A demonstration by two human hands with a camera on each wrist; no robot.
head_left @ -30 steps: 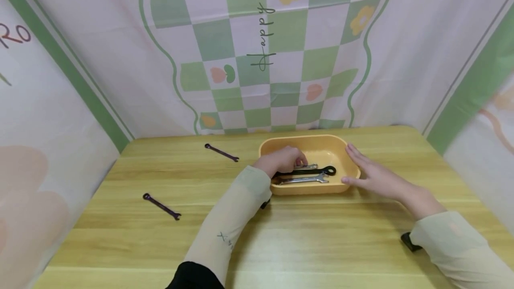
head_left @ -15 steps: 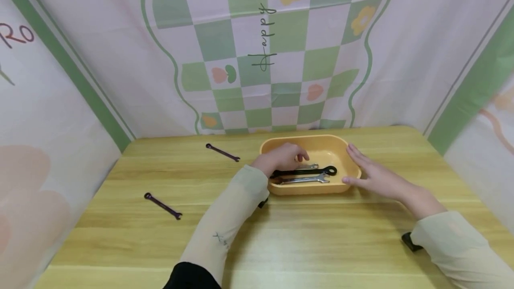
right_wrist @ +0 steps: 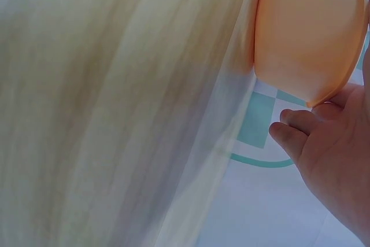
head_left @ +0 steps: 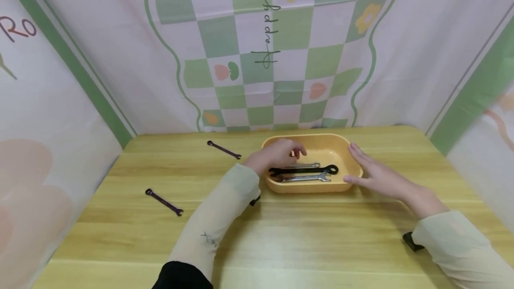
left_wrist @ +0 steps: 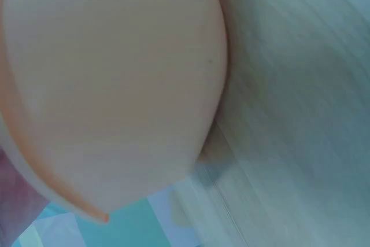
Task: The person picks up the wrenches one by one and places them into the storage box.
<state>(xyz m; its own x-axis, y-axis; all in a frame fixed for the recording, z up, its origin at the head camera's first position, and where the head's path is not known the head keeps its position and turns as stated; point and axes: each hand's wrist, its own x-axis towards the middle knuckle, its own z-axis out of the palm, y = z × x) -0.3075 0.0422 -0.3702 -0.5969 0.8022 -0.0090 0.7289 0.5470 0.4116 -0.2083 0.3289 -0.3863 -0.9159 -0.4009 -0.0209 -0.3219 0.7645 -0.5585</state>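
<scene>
Where the left hand [head_left: 282, 152] hangs, wrenches [head_left: 304, 171] lie just beside

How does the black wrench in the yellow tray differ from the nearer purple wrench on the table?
The black wrench lies in the yellow tray; the nearer purple wrench lies on the table. The black wrench looks longer and thicker than the purple one. In the head view, the black wrench's ring end points right, the purple wrench's left. Both have one ring end and one open end.

The left hand [head_left: 283, 152] is positioned over the yellow tray [head_left: 313, 187] of wrenches [head_left: 304, 171] (black and silver); the right hand [head_left: 379, 176] contacts its right end.
</scene>
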